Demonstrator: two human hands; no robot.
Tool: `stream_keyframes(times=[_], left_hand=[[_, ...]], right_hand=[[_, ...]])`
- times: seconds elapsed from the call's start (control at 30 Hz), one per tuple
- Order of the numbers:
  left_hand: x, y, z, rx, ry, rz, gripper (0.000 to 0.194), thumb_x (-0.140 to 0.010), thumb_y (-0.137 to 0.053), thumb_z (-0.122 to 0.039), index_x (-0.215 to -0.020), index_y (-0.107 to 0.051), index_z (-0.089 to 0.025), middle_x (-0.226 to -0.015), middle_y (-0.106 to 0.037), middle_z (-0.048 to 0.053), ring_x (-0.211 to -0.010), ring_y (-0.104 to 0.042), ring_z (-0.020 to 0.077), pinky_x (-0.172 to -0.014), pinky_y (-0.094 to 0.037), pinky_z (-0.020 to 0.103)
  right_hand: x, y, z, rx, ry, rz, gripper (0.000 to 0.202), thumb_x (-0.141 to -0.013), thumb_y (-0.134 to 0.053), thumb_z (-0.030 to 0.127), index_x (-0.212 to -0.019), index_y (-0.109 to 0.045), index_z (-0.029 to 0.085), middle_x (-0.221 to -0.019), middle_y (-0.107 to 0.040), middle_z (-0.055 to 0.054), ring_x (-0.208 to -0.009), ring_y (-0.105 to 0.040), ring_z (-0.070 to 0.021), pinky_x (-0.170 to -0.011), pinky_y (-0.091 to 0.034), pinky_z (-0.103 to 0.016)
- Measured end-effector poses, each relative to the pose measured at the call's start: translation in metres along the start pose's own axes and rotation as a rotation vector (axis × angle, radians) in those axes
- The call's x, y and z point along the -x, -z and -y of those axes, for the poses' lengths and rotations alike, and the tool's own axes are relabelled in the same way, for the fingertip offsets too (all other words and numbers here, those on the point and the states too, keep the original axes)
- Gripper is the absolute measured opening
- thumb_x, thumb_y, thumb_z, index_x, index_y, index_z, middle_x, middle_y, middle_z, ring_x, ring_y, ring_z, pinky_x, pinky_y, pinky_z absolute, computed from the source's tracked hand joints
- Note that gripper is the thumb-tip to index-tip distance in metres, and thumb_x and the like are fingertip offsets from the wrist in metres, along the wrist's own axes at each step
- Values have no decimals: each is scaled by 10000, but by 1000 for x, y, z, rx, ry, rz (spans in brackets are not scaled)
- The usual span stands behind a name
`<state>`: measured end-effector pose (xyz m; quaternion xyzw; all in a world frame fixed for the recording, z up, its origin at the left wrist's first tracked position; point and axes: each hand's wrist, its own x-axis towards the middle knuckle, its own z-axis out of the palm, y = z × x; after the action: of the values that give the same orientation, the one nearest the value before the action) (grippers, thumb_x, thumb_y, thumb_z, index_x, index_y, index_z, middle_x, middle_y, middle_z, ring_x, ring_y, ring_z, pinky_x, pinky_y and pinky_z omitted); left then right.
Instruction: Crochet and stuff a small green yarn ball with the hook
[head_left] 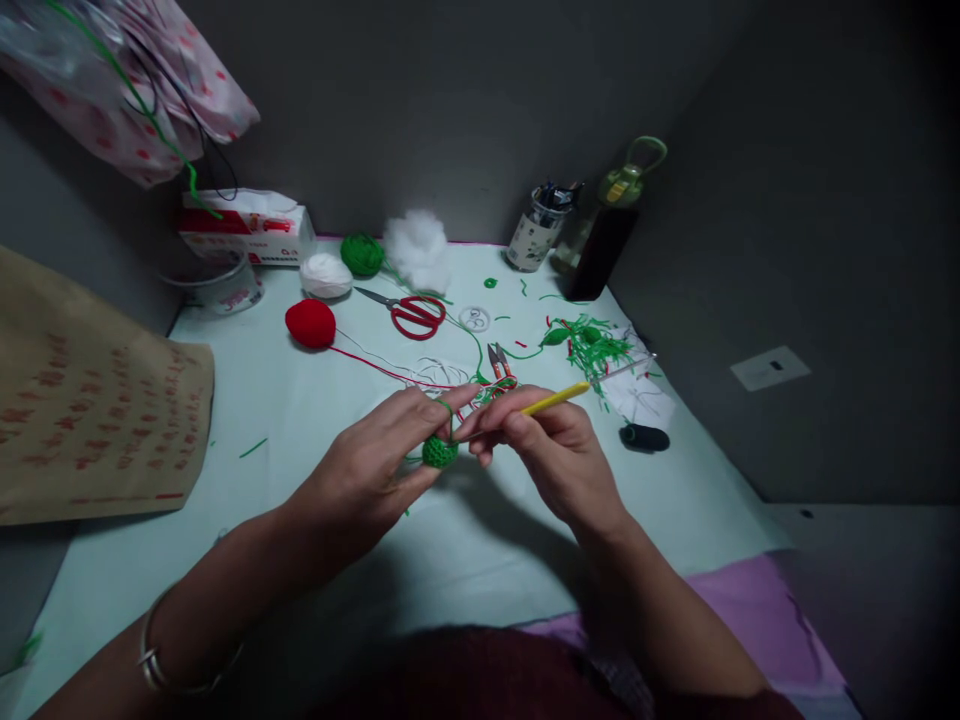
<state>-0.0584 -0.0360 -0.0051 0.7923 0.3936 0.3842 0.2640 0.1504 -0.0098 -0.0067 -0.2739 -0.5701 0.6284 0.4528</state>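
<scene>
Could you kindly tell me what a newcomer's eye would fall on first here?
Probably the yellow-handled tool in the right hand, with its thin shaft pointing towards the small green stitched piece that the left hand holds. Beyond the left hand, the red ball of yarn glows on the pale table, with red-handled scissors just to its right.

We see white-and-red tissue box (281,240) at back left of pale table (247,400), clear plastic tub (238,290) just before it. Brown paper bag with red handwriting (105,400) at left, pink red-dotted cloth (217,95) above. Back right: labelled pen jar (530,242) near tall dark bottle with green cap (602,245).
</scene>
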Motion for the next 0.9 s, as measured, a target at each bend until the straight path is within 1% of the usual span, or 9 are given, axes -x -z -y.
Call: stream_keyframes(times=[0.1,0.27,0.33,0.5,0.57,0.67,0.73,0.8,0.9], left_hand=[[1,0,0,3,-16,5,439,-822,-563,37,-1172,-678,-200,-1132,-708,89,-1000,-664,214,-939,-515,315],[3,-1,4,60,0,47,365,-826,-579,22,-1082,-681,-217,-1186,-717,84,-1045,-667,221,-928,-513,319],[2,-3,6,75,21,68,377,-826,-582,9,-1110,-690,-214,-1172,-717,86,-1025,-665,223,-921,-519,331],[-1,-7,8,78,105,75,502,-855,-555,-31,-1317,-640,-209,-988,-662,51,-907,-651,195,-837,-545,318],[-1,-7,7,73,105,97,435,-869,-563,-52,-1261,-663,-211,-976,-651,45,-901,-645,190,-843,-545,316],[0,-6,7,82,77,172,308,-880,-571,-58,-1122,-687,-208,-965,-643,33,-905,-636,178,-870,-537,310],[0,-6,8,87,74,204,306,-881,-567,-52,-1121,-683,-203,-978,-640,29,-906,-631,167,-868,-535,303],[0,-6,8,77,109,174,361,-876,-570,-61,-1199,-671,-188,-972,-638,30,-880,-630,162,-836,-541,300],[-3,-6,8,84,208,68,489,-847,-590,-89,-1332,-627,-148,-916,-634,24,-818,-622,162,-793,-556,310]], right_hand=[[1,2,7,123,43,41,183,-999,-604,330,-960,-755,233,-947,-760,-27,-762,-685,-133,-706,-588,-302],[3,0,19,401,114,119,182,-1010,-568,207,-949,-737,233,-910,-749,-17,-837,-692,-148,-778,-580,-331],[4,-2,18,481,156,132,165,-1005,-567,184,-970,-722,231,-913,-751,-20,-854,-702,-154,-806,-587,-349],[8,-2,9,654,365,160,185,-990,-558,120,-1065,-689,227,-964,-755,-46,-922,-705,-174,-862,-584,-394],[6,1,8,614,305,150,164,-993,-559,131,-1033,-694,215,-954,-753,-44,-895,-703,-161,-844,-590,-368],[2,7,8,392,84,175,169,-1010,-548,187,-942,-702,189,-924,-746,-32,-780,-700,-127,-714,-606,-282],[0,8,6,332,46,183,179,-1010,-550,198,-914,-700,178,-897,-742,-26,-728,-692,-113,-653,-599,-251],[2,5,0,453,171,149,160,-1005,-552,171,-945,-701,179,-883,-744,-30,-765,-702,-126,-705,-607,-277],[10,-3,-9,733,497,85,182,-989,-540,105,-1061,-694,171,-992,-763,-93,-946,-727,-179,-805,-619,-352]])
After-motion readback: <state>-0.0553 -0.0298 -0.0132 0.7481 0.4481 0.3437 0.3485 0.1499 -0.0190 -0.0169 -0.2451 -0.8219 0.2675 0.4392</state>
